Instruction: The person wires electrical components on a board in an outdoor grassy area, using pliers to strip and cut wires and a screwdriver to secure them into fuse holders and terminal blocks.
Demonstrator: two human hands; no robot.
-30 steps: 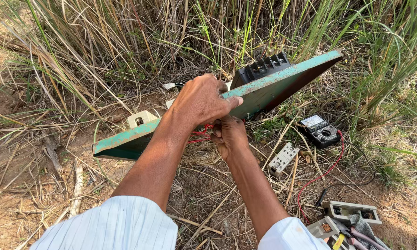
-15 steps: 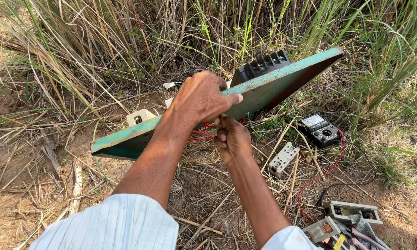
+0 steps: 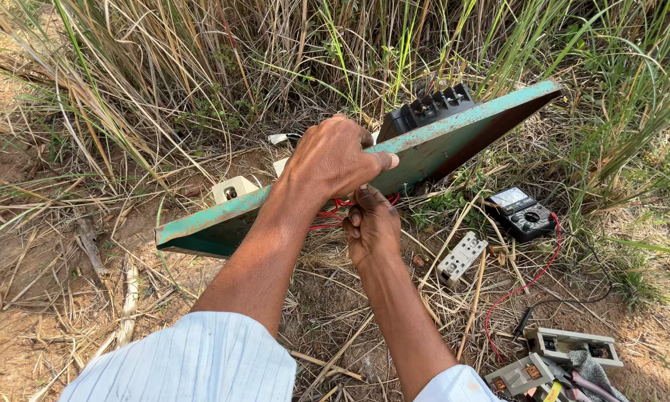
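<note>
Across the frame's middle, the left hand (image 3: 335,160) is clamping the green board's (image 3: 439,141) top edge; it looks stiff, fairly heavy; the right hand (image 3: 371,227) is pinching red wires (image 3: 327,214) underneath.

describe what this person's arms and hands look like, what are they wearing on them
Both hands, the left hand and the right hand, are bare: no gloves, and no rings or watch that I can see. The forearms are uncovered too. Each arm ends near the camera in a light blue sleeve with fine stripes, pushed up above the elbow; only a corner of the right one shows.
</note>
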